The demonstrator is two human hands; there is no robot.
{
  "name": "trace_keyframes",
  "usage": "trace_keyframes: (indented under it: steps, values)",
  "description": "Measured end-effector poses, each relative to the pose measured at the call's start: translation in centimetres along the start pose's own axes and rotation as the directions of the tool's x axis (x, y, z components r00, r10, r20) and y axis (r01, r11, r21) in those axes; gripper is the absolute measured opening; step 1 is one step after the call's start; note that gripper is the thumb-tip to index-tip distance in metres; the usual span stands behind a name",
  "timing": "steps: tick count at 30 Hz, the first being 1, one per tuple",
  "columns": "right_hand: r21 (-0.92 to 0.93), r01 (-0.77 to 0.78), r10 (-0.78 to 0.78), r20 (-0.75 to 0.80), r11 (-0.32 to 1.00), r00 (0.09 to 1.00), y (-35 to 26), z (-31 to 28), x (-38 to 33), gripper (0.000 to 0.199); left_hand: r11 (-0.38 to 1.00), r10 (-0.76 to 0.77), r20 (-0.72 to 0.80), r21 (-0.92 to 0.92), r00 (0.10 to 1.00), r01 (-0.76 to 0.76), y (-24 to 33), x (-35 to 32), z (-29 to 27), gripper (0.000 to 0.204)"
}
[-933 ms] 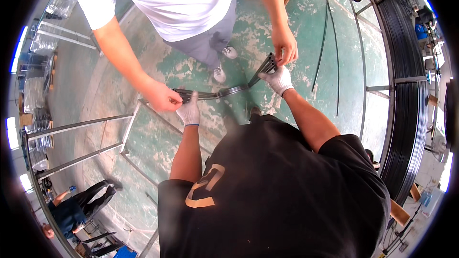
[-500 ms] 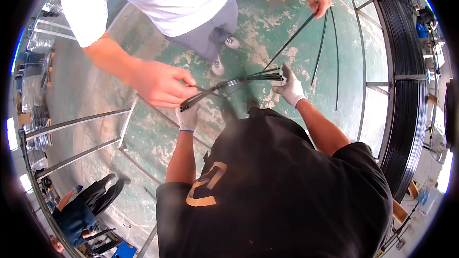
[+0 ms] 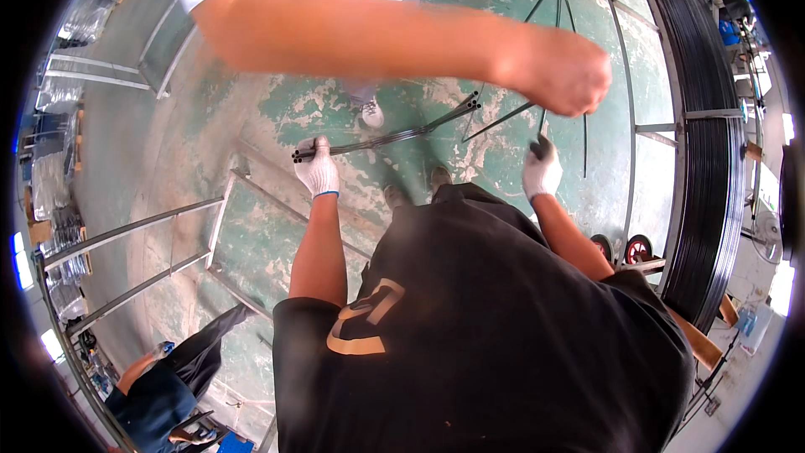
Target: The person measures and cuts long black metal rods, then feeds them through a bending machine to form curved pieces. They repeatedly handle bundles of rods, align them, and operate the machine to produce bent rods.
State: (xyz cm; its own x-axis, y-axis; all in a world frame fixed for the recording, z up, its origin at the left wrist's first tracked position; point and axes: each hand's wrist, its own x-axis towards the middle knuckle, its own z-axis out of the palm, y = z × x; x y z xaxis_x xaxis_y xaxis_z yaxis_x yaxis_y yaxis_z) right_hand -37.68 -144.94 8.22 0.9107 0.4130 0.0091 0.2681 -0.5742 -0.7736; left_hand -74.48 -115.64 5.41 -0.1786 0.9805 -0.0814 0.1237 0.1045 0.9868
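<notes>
Left grip (image 3: 317, 171): white work glove, fingers closed around one end of a bundle of thin dark metal tubes (image 3: 386, 136). The bundle runs level, slanting up toward the right, held in the air above the green painted floor (image 3: 251, 243), its far open ends near a co-worker's fist (image 3: 563, 74).

Right grip (image 3: 542, 169): white glove, closed on a single dark rod (image 3: 542, 122) that rises toward the co-worker's fist, which also clasps it.

Nearby: the co-worker's bare forearm (image 3: 369, 29) crossing the top; steel frame rails (image 3: 142, 226) on the floor at left; a large coil of black tubing (image 3: 713, 168) along the right.
</notes>
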Motion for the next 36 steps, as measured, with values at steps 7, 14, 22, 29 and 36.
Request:
trace_keyframes:
  steps: [7,14,22,29,36]
  values:
    - [-0.226,-0.046,0.146,0.449,0.973,0.882,8.7,-1.9,-3.0,0.044,0.998,0.055,0.122,-0.005,0.991,-0.055,-0.2,0.4,-1.3,0.012]
    - [0.32,0.132,-0.278,0.469,0.938,0.839,-5.9,10.9,1.4,0.099,0.992,-0.029,0.119,0.126,0.992,0.014,0.7,-1.2,-3.3,0.009]
    - [0.312,0.368,-0.47,0.723,0.876,0.506,-11.2,15.4,1.0,0.029,0.994,-0.081,-0.151,0.066,0.985,0.092,0.0,-0.9,-6.4,0.014]
    - [0.433,0.498,-0.657,0.556,0.751,0.509,-19.6,10.4,-4.8,0.019,0.97,-0.231,-0.219,0.029,0.948,0.243,-2.8,0.5,-12.8,0.038]
    - [0.022,0.515,-0.413,0.628,0.857,0.66,-25.6,5.2,-10.2,0.02,0.832,-0.551,0.476,0.255,0.685,0.492,-7.3,-6.8,-7.1,0.032]
